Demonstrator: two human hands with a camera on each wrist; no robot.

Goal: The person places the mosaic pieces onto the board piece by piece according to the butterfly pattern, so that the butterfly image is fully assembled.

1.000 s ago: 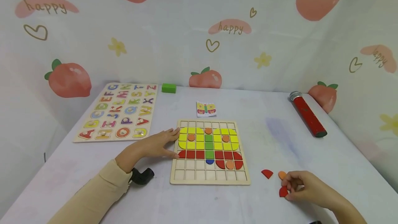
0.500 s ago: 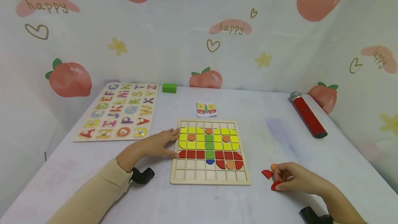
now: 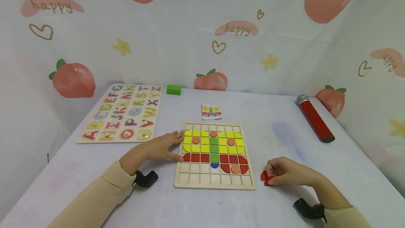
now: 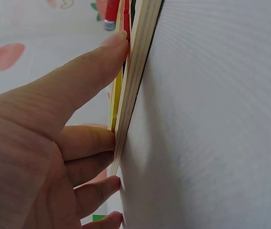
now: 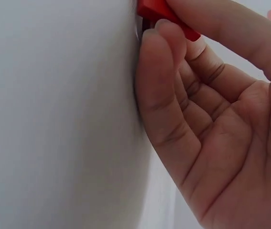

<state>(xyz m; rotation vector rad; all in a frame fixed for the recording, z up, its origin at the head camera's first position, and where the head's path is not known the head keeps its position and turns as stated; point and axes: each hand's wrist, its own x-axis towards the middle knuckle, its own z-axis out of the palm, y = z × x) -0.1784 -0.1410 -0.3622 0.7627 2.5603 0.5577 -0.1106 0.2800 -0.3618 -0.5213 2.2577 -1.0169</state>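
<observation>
A wooden grid board (image 3: 216,185) lies mid-table, bearing yellow, red, green, orange and blue flat pieces in a butterfly pattern. My left hand (image 3: 159,147) rests at its left edge, thumb and fingertips touching the rim, as the left wrist view also shows. To the right of the board, my right hand (image 3: 289,172) pinches a red quarter-circle piece (image 3: 269,181) between thumb and fingers, low over the table. That red piece (image 5: 166,14) shows at the top of the right wrist view. Another red piece (image 3: 264,175) lies beside the fingertips, partly covered. The loose orange disc is hidden.
A small butterfly picture card (image 3: 211,111) lies behind the board. At the back left are an alphabet puzzle board (image 3: 121,113) and a green block (image 3: 174,90). A red microphone (image 3: 316,120) lies at the right rear. Black wrist mounts (image 3: 147,178) sit near both wrists.
My right hand has moved left and slightly away from me, bringing the red quarter-circle up to the other red piece. The orange disc has gone out of sight. My left hand stays at the board.
</observation>
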